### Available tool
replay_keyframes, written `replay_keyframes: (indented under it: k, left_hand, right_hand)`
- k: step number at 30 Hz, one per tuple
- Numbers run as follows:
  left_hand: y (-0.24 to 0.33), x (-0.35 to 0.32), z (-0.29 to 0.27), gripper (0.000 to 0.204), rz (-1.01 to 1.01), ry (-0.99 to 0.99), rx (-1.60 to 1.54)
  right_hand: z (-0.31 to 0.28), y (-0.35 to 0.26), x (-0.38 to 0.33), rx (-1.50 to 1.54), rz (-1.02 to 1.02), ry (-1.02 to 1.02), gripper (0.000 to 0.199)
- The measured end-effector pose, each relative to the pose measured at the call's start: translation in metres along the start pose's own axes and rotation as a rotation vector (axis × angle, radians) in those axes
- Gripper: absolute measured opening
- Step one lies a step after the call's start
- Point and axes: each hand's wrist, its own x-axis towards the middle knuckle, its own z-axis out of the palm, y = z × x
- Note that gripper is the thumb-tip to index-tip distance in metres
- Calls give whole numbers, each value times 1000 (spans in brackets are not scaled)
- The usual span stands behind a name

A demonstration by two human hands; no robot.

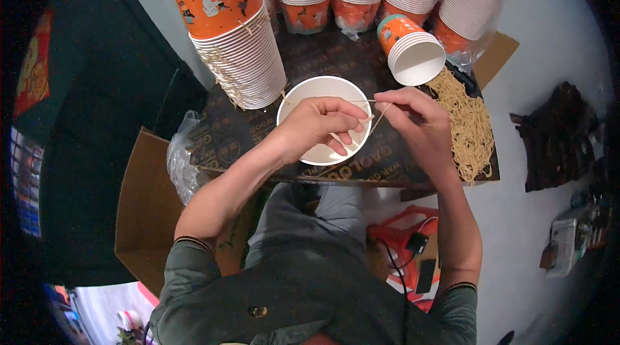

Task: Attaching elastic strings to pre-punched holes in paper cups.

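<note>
so both hands pinch a thin string over the white paper cup: left hand, right hand.

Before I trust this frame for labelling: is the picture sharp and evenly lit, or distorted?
Head view: bright and sharp at the centre, on the white cup and both hands; the fisheye bends the cup stacks outward; the rim falls into dark vignette; mild glare inside the tipped cup.
</note>
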Motion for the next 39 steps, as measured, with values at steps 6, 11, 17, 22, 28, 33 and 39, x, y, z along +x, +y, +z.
replay_keyframes:
  k: [6,11,17,22,28,33,39]
  left_hand:
    - [-2,5,9,24,30,-62,110]
    - [-7,6,11,20,56,-170,168]
    - [-8,12,9,18,6,-156,113]
    - [-5,13,10,19,8,-124,123]
    - [-5,14,10,19,30,-139,91]
    - [-6,14,10,19,33,-131,72]
    - [-7,16,7,19,-30,-109,44]
  right_hand:
    - [8,-5,10,58,23,-62,18]
    - [8,-1,18,12,50,-173,16]
    - [15,15,13,100,61,-93,24]
    - [-2,10,-27,96,370,-53,20]
    - [5,15,-47,83,283,-55,18]
    - [6,14,-47,-18,222,-28,11]
    - [12,0,-48,-261,48,-15,11]
